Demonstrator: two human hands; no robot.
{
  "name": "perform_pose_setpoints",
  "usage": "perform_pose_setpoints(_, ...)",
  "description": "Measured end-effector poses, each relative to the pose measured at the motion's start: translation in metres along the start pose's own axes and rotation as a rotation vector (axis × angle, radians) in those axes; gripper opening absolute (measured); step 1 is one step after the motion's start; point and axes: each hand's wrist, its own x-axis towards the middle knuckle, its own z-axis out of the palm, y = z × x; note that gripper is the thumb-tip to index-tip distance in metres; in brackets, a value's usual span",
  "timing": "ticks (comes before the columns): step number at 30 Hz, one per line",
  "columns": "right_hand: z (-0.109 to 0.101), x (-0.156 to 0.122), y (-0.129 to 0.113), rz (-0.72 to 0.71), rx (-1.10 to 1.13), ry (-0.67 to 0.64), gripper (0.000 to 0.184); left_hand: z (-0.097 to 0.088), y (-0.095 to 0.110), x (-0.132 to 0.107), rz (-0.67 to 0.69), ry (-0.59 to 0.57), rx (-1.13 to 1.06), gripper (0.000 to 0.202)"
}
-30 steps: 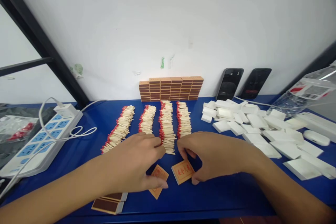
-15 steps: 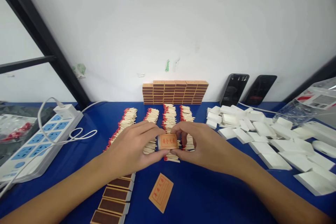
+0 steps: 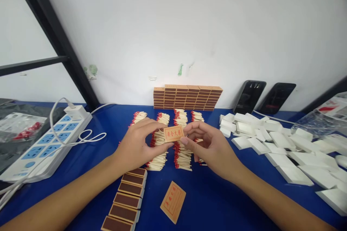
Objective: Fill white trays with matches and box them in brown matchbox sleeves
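Between my hands, above the match rows, is a small tan matchbox (image 3: pixel 174 134) with red lettering, its printed face toward me. The fingers and thumb of my left hand (image 3: pixel 139 142) pinch its left end. On its right end close the thumb and fingers of my right hand (image 3: pixel 210 146). Red-tipped matches lie beneath in several rows, one match row (image 3: pixel 182 151) right below the box. Nearer me lies a flattened tan sleeve (image 3: pixel 173 202). Left of it runs a line of matchboxes (image 3: pixel 127 200), brown striking sides up, with white tray ends showing.
Stacked matchboxes (image 3: pixel 187 97) stand against the wall. Loose white inner trays (image 3: pixel 276 142) cover the right side of the blue table (image 3: pixel 217 209). Two phones lean behind them, one phone (image 3: pixel 249 96) nearer the stack. A power strip (image 3: pixel 46 144) with white cables lies left.
The white tray part that showed at the matchbox's left end is no longer visible. Both hands have raised the box slightly, and my right fingers have shifted on it. The view has turned a little left.
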Motion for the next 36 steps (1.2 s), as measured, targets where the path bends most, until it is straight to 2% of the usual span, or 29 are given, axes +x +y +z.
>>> perform_pose_setpoints(3, 0.003, -0.003, -0.001, 0.056, 0.045, -0.042, 0.035, 0.003, 0.004, -0.003, 0.035, -0.005, -0.013, 0.032)
perform_pose_setpoints(7, 0.007, -0.008, -0.004, 0.061, 0.039, -0.107, 0.033, 0.006, 0.007, -0.004, 0.100, -0.003, 0.007, 0.032)
perform_pose_setpoints(13, 0.007, -0.004, -0.004, 0.107, 0.076, -0.091, 0.043, 0.005, -0.001, -0.005, 0.146, -0.010, 0.061, 0.045)
perform_pose_setpoints(17, 0.000, 0.000, -0.002, 0.095, 0.043, -0.016, 0.046, -0.003, -0.008, -0.001, 0.104, -0.034, 0.112, 0.043)
perform_pose_setpoints(19, -0.005, 0.002, -0.002, 0.081, 0.027, 0.035, 0.046, -0.013, -0.011, 0.005, 0.058, -0.055, 0.138, 0.040)
perform_pose_setpoints(22, -0.011, 0.006, -0.003, 0.046, 0.039, 0.107, 0.045, -0.041, -0.024, 0.016, -0.051, -0.126, 0.183, 0.039)
perform_pose_setpoints(25, -0.016, 0.009, -0.002, 0.020, 0.048, 0.145, 0.044, -0.076, -0.050, 0.018, -0.153, -0.201, 0.287, 0.043)
perform_pose_setpoints(27, -0.017, 0.010, -0.001, 0.017, 0.041, 0.155, 0.043, -0.097, -0.073, 0.012, -0.257, -0.213, 0.375, 0.046)
perform_pose_setpoints(29, -0.017, 0.010, 0.003, 0.024, 0.022, 0.152, 0.044, -0.112, -0.094, 0.002, -0.356, -0.282, 0.415, 0.046)
perform_pose_setpoints(31, -0.017, 0.011, 0.007, 0.031, 0.002, 0.146, 0.045, -0.120, -0.109, -0.009, -0.454, -0.420, 0.378, 0.044)
perform_pose_setpoints(33, -0.019, 0.013, 0.009, 0.044, -0.014, 0.155, 0.046, -0.122, -0.118, -0.017, -0.511, -0.498, 0.367, 0.045)
perform_pose_setpoints(36, -0.028, 0.015, 0.003, 0.058, -0.075, 0.118, 0.047, -0.120, -0.122, -0.023, -0.522, -0.533, 0.370, 0.046)
